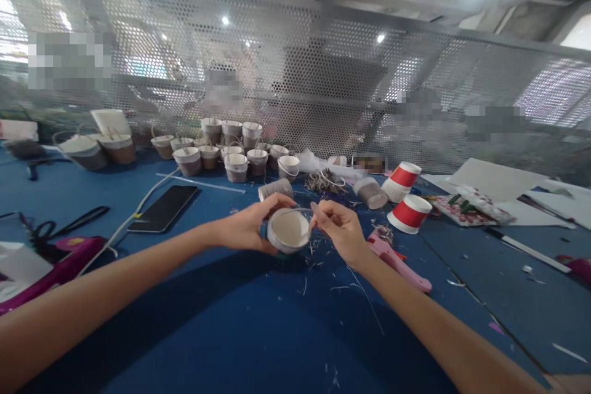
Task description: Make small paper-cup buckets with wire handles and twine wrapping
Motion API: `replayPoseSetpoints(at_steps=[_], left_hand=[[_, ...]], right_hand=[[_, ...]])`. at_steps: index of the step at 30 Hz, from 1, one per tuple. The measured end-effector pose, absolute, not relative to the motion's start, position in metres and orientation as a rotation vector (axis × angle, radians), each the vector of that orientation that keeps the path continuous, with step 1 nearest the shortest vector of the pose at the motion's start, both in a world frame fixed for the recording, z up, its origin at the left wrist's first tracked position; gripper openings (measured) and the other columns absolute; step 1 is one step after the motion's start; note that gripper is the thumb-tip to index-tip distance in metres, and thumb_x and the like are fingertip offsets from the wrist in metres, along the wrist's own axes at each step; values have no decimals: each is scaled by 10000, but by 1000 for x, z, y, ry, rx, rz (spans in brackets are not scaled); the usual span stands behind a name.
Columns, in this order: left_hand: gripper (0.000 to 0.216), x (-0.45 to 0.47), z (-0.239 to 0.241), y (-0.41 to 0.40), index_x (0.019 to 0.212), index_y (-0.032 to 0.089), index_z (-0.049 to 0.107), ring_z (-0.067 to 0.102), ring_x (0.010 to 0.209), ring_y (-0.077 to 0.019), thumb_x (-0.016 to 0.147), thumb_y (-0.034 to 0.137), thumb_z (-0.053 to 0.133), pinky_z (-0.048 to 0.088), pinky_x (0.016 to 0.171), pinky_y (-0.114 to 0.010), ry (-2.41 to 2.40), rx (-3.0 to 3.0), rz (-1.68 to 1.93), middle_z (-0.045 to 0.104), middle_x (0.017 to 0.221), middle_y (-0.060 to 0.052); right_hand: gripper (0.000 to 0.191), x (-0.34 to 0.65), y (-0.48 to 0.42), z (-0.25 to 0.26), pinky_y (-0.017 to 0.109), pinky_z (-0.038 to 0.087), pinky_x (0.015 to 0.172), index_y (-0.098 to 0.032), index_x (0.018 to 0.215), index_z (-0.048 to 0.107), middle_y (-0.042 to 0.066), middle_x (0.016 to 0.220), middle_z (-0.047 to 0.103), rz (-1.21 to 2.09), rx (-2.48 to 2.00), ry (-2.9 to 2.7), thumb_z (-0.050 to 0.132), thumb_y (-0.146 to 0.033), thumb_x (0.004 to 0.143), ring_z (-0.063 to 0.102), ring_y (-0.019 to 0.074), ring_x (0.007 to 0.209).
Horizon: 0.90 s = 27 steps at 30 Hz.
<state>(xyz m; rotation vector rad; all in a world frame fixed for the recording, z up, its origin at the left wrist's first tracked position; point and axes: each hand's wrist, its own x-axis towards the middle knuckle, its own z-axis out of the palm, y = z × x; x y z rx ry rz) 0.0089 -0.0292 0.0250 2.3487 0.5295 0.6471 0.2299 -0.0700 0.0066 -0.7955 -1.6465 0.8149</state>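
My left hand (247,226) is wrapped round the side of a small paper cup (290,231). The cup's pale inside faces me. At the right of its rim, my right hand (340,229) has thumb and fingers pinched together on a thin cord (302,211), which runs across the far edge of the mouth. Just behind the cup another wrapped cup (276,189) lies on its side. A bundle of grey cords (325,181) rests beyond my right fingers. A pink glue gun (401,265) lies by my right forearm.
Several small bucket-like cups with handles (236,167) stand at the back. Red and white paper cups (410,215) are on the right. A black phone (164,209) and a white cable (138,206) lie on the left. Scraps litter the blue table (277,345). A perforated metal screen (277,74) rises behind.
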Motion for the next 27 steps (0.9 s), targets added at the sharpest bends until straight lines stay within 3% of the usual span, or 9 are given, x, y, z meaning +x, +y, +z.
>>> replayPoseSetpoints(at_steps=[4,9,13,17,20,23,27], left_hand=[[655,-12,40,-8,1306,222,448,460,1238,-296,692,40,581,373,1034,-471,530,2599,499,485,1340,-99],[781,-13,24,-4,1314,319,480,324,1313,-325,644,-74,410,294,1066,-559,579,2818,458,363,1400,-59],[767,-4,8,-4,1330,280,465,420,1228,-285,657,-79,398,341,1042,-538,622,2814,724,456,1267,-103],[777,0,0,-7,1356,245,402,424,1257,-251,650,-76,373,379,1048,-462,559,2738,769,449,1314,-106],[824,1,-3,-14,1432,240,255,304,1350,-312,673,17,485,315,1093,-518,500,2730,704,326,1425,-133],[914,3,-9,-21,1465,233,124,178,1387,-392,715,241,645,269,1093,-592,437,2717,690,190,1479,-174],[1051,7,-23,-25,1419,251,202,161,1359,-442,590,533,783,326,1027,-641,588,2678,786,205,1428,-198]], right_hand=[[229,228,-70,-3,313,456,716,-221,776,660,36,780,626,575,-672,-2007,529,-350,912,572,160,752],[205,225,-72,-13,357,458,813,-199,952,666,100,966,672,439,-603,-2371,486,-296,935,577,202,902],[219,226,-73,-7,351,446,819,-175,960,641,95,936,679,430,-647,-2420,464,-303,938,568,201,894],[282,229,-75,-6,313,445,728,-175,857,635,74,818,649,416,-721,-2372,417,-331,945,564,182,792],[352,232,-77,-11,296,437,667,-185,783,642,56,735,633,404,-786,-2277,374,-337,955,578,168,705],[408,235,-79,-5,289,428,619,-203,704,636,34,654,612,317,-858,-2047,348,-333,963,573,151,606],[454,246,-85,35,300,417,586,-210,651,593,31,596,580,165,-1008,-1768,319,-387,967,547,147,552]])
